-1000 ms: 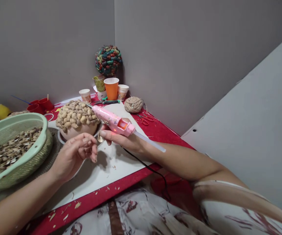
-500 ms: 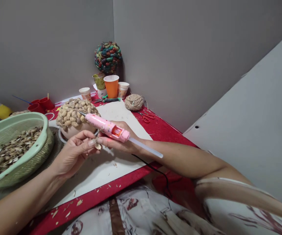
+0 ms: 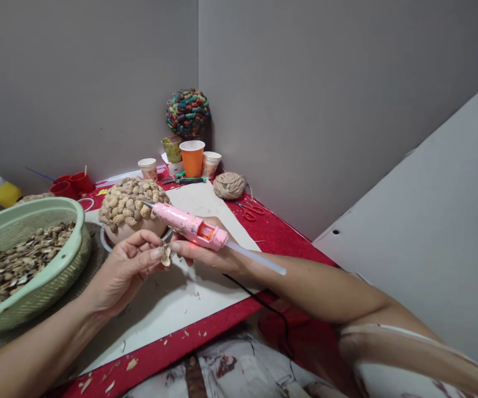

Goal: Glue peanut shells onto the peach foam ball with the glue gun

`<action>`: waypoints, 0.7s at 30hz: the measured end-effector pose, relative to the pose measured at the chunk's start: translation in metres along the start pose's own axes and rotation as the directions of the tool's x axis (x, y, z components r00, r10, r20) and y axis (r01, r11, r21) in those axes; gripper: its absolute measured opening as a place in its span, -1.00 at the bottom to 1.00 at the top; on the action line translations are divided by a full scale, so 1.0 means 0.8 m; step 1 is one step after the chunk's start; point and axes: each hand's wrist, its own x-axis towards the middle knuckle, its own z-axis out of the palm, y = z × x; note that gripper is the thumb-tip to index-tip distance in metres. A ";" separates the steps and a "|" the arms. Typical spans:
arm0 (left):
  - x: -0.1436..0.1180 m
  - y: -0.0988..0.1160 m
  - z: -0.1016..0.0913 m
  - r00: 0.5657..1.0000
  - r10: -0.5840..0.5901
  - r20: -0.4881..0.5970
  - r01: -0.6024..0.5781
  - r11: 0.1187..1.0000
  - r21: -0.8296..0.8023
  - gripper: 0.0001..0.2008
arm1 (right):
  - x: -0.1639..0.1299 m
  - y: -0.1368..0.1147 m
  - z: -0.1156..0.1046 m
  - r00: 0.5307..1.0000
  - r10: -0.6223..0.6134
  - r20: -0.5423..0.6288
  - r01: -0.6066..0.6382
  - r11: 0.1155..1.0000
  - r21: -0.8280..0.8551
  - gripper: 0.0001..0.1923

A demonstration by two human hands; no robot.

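My right hand (image 3: 205,251) grips a pink glue gun (image 3: 189,225) with a clear glue stick sticking out behind; its nozzle points left toward a ball covered in peanut shells (image 3: 130,200) that sits in a bowl. My left hand (image 3: 125,271) pinches a small peanut shell piece (image 3: 166,255) between thumb and fingers, and my right fingertips touch the same piece. Both hands meet just in front of the shell-covered ball, above a white board (image 3: 180,293) on the red table.
A green basket (image 3: 35,276) of shell pieces stands at the left. At the back are an orange cup (image 3: 192,158), paper cups, a coloured shell ball (image 3: 188,113), twine (image 3: 229,185), red scissors (image 3: 249,210), red cups (image 3: 71,185). The gun's black cord (image 3: 272,315) runs over the table edge.
My left hand rose and took hold of the shell piece at my right fingertips. The glue gun dropped slightly, nozzle nearer the shell ball.
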 end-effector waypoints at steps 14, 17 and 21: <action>-0.005 -0.001 0.013 0.989 0.133 -0.069 -0.129 0.990 0.058 -0.68 | 0.004 0.009 0.001 0.999 -0.023 0.048 0.025 0.999 -0.037 -0.81; -0.004 -0.001 0.011 0.993 0.114 -0.027 -0.114 0.993 0.031 -0.68 | 0.002 0.001 0.001 0.998 0.011 0.056 -0.007 0.998 -0.054 -0.83; -0.005 0.000 0.007 0.995 0.087 0.039 -0.086 0.996 -0.014 -0.70 | 0.000 -0.003 -0.001 0.995 0.052 0.081 -0.048 0.998 -0.048 -0.83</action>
